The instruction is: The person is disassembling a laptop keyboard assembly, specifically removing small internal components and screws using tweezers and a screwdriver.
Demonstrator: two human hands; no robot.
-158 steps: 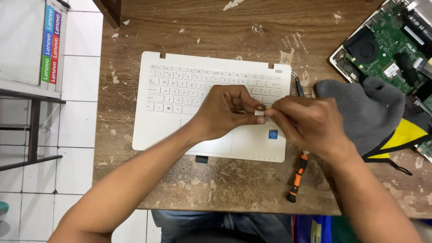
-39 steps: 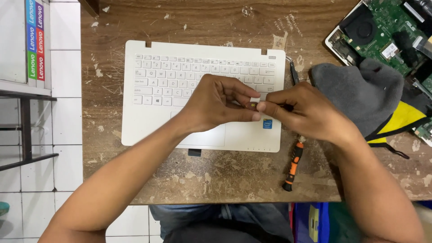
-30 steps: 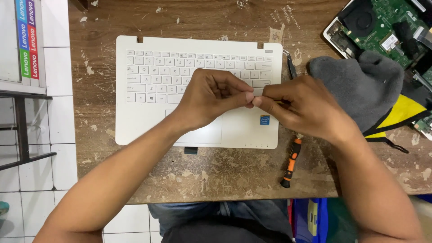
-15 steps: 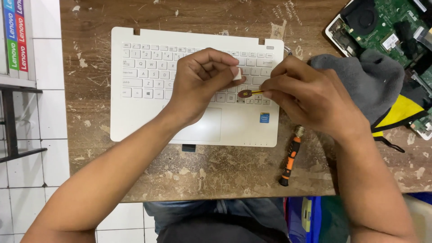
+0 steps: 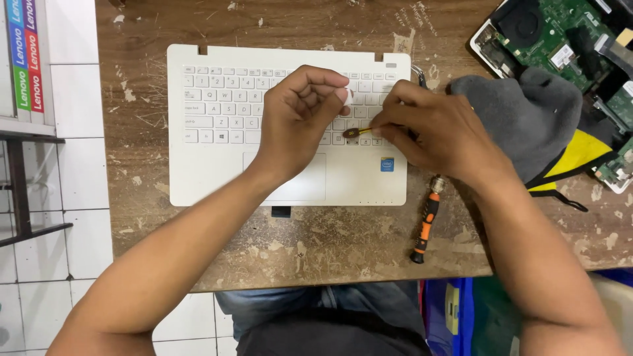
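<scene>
Thin tool [image 5: 359, 132] | pinched in right hand [image 5: 432, 135] fingers, tip over white keyboard [image 5: 217, 112] | left hand [image 5: 297, 122] curled, holding unclear

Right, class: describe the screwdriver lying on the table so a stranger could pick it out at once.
Start at the white laptop keyboard base on the worn wooden table. Just past its lower right corner, below the right hand, lies the screwdriver. It is the only slim orange-and-black tool there, with a silver tip, unlike the grey cloth further right.
</scene>
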